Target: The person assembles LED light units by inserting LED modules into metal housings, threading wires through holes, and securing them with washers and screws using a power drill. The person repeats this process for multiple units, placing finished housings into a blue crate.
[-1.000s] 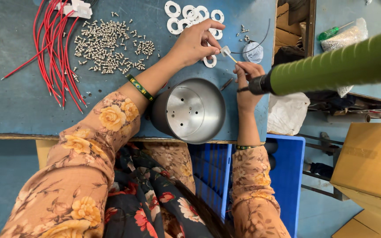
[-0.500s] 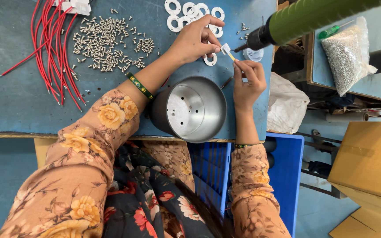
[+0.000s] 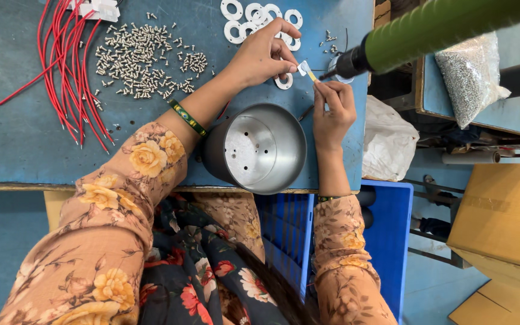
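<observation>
On the scuffed blue workbench (image 3: 25, 138) — screws (image 3: 139, 57), red wires (image 3: 61, 66), metal pot (image 3: 260, 147) — the left hand (image 3: 260, 54) and right hand (image 3: 332, 108) pinch one small white part (image 3: 304, 68).

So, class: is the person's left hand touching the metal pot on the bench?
Apart. The head view shows the left hand raised over the white rings, with bare blue bench showing between its wrist and the metal pot.

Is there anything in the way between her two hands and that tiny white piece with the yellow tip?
Nothing visible. The left hand and the right hand both already pinch the small white piece above the blue table. The metal pot sits nearer her, the green power screwdriver off to the side.
</observation>
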Demonstrator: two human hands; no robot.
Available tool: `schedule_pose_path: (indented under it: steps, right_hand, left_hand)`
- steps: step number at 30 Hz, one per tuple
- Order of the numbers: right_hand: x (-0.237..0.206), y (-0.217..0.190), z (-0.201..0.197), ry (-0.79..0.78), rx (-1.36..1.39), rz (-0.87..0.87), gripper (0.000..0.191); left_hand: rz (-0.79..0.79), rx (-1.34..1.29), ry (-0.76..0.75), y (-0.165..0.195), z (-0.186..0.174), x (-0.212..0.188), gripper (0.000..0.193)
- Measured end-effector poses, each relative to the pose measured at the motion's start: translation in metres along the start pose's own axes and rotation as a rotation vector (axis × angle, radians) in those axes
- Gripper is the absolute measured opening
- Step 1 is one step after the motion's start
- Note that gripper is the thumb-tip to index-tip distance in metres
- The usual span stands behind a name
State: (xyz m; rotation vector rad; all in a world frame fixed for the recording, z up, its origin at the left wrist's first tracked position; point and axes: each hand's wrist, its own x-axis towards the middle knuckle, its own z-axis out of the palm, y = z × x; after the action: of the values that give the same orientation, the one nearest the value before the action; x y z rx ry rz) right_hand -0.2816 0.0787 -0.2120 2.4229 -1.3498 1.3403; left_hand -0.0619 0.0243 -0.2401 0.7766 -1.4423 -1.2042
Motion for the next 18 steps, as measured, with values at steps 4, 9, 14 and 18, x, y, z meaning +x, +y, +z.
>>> schedule_pose_path:
  steps: [4, 9, 14, 18]
  right_hand:
    - [-0.001, 0.001, 0.0, -0.018, -0.058, 0.035, 0.015]
    - [0.0, 0.003, -0.001, 0.112, -0.03, -0.116, 0.016]
    - [-0.002, 0.01, -0.002, 0.172, 0.066, -0.085, 0.014]
    - [-0.009, 0.024, -0.001, 0.134, 0.119, -0.015, 0.013]
  left_hand:
    - [-0.035, -0.032, -0.011, 0.002, 0.0, 0.0, 0.048]
    - [-0.056, -0.094, -0.03, 0.002, 0.001, 0.001, 0.05]
    - [-0.047, -0.096, -0.022, 0.0, 0.001, 0.002, 0.051]
    - [-0.042, -0.103, -0.021, -0.002, 0.002, 0.004, 0.05]
